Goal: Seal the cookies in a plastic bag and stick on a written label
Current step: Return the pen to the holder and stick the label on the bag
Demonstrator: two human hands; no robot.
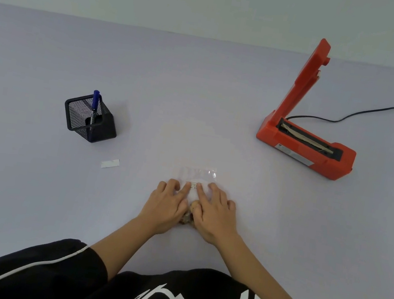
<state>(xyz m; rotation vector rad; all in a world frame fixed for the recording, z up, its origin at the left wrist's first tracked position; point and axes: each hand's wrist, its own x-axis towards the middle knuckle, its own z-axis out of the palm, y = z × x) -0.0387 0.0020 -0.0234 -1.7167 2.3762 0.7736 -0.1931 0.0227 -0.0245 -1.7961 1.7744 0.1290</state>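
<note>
1. Pale lilac tabletop (201,85) runs back to a straight far edge against a plain, pale wall. Its near edge is hidden under the person's black top.
2. The left hand (168,207) lies palm down with its fingers nearly straight and slightly spread, pressing on a clear plastic bag (208,174).
3. The right hand (216,215) lies just as flat beside it, fingers straight and also pressing the bag. Neither hand curls round anything.
4. The two forefingers touch a small white written label (193,186) on the bag, one at each end.
5. Brown cookies (188,219) show inside the bag, in the gap between the two hands.
6. The bag lies flat at the front centre of the table.
7. A black mesh pen holder (90,118) with an upright blue pen (95,103) stands well apart to the left. A small white paper strip (110,163) lies near it.
8. An orange-red heat sealer (303,146), its arm raised, sits well apart to the right. Its black cord (352,115) trails off rightward.
9. Wide stretches of tabletop separate the bag from both.
</note>
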